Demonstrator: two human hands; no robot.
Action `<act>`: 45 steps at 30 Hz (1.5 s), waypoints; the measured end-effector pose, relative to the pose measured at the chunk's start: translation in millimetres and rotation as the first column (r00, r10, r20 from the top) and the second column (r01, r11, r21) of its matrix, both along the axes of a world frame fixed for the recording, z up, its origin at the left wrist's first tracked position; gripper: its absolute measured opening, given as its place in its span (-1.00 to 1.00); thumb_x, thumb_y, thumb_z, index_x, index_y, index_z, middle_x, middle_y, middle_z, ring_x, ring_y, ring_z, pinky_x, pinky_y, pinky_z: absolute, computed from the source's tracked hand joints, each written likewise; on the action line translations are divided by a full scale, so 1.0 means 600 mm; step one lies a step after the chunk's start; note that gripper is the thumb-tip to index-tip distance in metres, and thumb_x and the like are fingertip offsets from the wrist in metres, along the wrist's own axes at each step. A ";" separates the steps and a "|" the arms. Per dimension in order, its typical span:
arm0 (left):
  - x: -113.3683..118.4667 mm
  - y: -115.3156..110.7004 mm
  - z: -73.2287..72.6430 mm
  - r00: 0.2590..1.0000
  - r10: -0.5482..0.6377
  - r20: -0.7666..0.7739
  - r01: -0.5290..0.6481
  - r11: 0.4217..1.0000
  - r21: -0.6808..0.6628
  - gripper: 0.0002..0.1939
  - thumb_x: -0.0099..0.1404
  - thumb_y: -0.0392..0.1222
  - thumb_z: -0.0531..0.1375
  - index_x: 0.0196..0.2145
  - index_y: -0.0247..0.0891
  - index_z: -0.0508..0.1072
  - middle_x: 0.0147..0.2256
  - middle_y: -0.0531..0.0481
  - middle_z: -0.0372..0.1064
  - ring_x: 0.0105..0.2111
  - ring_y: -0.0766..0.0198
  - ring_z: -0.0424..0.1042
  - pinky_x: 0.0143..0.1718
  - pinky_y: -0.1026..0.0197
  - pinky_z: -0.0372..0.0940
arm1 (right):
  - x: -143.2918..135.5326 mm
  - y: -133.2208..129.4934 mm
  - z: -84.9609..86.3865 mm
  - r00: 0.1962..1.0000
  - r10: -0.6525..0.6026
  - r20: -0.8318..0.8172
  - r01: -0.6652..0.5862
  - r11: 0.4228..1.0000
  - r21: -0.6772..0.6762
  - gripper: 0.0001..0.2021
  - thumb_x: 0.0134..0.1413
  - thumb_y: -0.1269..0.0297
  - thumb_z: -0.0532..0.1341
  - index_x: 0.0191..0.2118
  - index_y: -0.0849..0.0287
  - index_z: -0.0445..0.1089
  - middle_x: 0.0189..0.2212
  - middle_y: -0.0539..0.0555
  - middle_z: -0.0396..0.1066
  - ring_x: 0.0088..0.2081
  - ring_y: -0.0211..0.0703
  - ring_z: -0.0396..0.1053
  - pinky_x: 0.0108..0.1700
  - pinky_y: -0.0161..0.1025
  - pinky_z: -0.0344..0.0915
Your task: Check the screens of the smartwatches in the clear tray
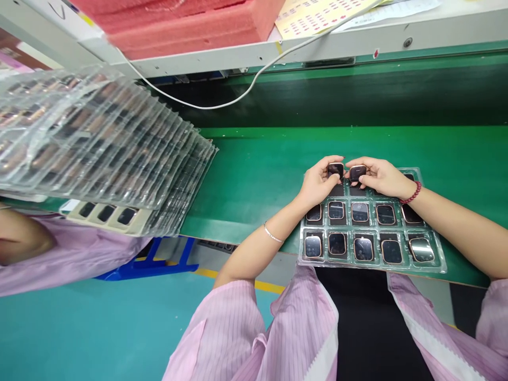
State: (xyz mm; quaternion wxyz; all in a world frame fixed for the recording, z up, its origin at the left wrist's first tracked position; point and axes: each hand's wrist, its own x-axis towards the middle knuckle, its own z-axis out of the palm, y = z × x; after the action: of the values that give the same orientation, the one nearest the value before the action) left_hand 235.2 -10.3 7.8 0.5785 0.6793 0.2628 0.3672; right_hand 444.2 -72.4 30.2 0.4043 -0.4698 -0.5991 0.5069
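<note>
Pink striped smock (222, 328) closest, hanging open over a black garment (369, 328), both on the near side of the hands. Next, just nearer than the hands, a clear plastic tray (439, 254) on the green desk (246, 174), at its near edge: front row of five dark square watch faces (363, 248), another five in the row behind. Silver bangle (273, 233) below the left hand; red bead bracelet (413, 193) at the right wrist.

Left hand (316, 180) closed narrowly on one dark watch (335, 168), thumb against its lower edge. Right hand (380, 174) likewise pinching a second watch (357, 172). Both pieces held side by side, just apart, over the tray's far row, which the hands partly cover.

Well left of the left hand: tall leaning stack of loaded clear trays (99, 137), a cream tray (138, 225) with three dark faces at its foot, a co-worker's pink sleeve (71, 254), a blue stool (146, 269).

Beyond the hands, a white cable (206, 108) sagging below a shelf (357, 45) bearing red foam (190, 32) and a yellow printed sheet (313, 16).
</note>
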 end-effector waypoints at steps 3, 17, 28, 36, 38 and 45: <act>0.000 0.004 -0.005 1.000 -0.025 -0.004 0.025 1.000 0.012 -0.42 0.13 -0.33 0.20 0.14 -0.22 0.34 -0.06 -0.12 0.48 -0.17 0.21 0.52 -0.06 0.13 0.45 | 0.000 0.001 0.001 1.000 0.000 -0.008 0.000 1.000 -0.007 -0.53 -0.05 0.44 0.27 0.06 0.12 0.41 -0.09 0.14 0.55 -0.23 -0.07 0.55 -0.24 -0.15 0.56; 0.005 0.029 -0.048 1.000 -0.027 0.016 0.023 0.980 0.199 -0.44 0.34 -0.06 0.18 0.26 -0.18 0.24 0.10 -0.18 0.35 0.22 -0.09 0.31 0.13 -0.12 0.34 | 0.002 0.006 -0.009 0.999 -0.023 -0.037 0.027 0.992 0.124 -0.55 -0.04 0.39 0.41 0.03 0.08 0.48 -0.11 0.09 0.56 -0.22 -0.01 0.54 -0.34 -0.17 0.54; 0.011 0.028 -0.062 0.996 0.032 0.082 -0.051 0.971 0.233 -0.50 0.36 0.04 0.21 0.19 -0.16 0.34 0.00 -0.14 0.35 0.18 -0.06 0.34 0.09 -0.10 0.38 | 0.005 0.006 -0.004 0.993 -0.119 -0.005 0.118 0.981 0.151 -0.67 0.06 0.36 0.37 -0.01 0.08 0.49 -0.19 0.07 0.57 -0.28 -0.06 0.54 -0.27 -0.13 0.55; 0.006 0.024 -0.053 0.998 -0.003 0.059 -0.013 0.965 0.262 -0.45 0.35 0.06 0.22 0.22 -0.12 0.30 0.00 -0.12 0.37 0.08 -0.01 0.44 0.00 -0.04 0.43 | 0.005 0.006 -0.006 0.991 -0.130 0.021 0.126 0.981 0.148 -0.65 0.05 0.42 0.33 0.00 0.10 0.49 -0.21 0.06 0.58 -0.33 -0.09 0.54 -0.32 -0.17 0.53; 0.006 0.023 -0.050 0.999 0.001 0.045 -0.013 0.965 0.263 -0.44 0.35 0.07 0.22 0.24 -0.12 0.28 -0.02 -0.12 0.38 0.08 0.00 0.44 0.01 -0.03 0.42 | 0.005 0.005 -0.004 0.991 -0.129 0.018 0.125 0.982 0.143 -0.66 0.05 0.42 0.33 -0.01 0.11 0.49 -0.21 0.07 0.58 -0.33 -0.10 0.54 -0.31 -0.18 0.53; 0.001 0.015 -0.031 1.000 -0.017 0.013 0.014 0.982 0.190 -0.43 0.32 0.07 0.25 0.20 -0.17 0.30 -0.07 -0.12 0.44 -0.01 0.08 0.49 0.00 0.04 0.41 | 0.006 0.005 0.001 0.995 -0.099 0.018 0.097 0.990 0.102 -0.62 0.02 0.46 0.32 0.00 0.12 0.48 -0.19 0.09 0.59 -0.31 -0.10 0.55 -0.27 -0.18 0.55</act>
State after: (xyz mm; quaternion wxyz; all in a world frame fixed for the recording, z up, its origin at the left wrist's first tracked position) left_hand 235.6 -1.5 -10.6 0.5159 0.7306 0.2170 0.3911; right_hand 447.7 -69.2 30.6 0.4451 -0.4833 -0.6047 0.4502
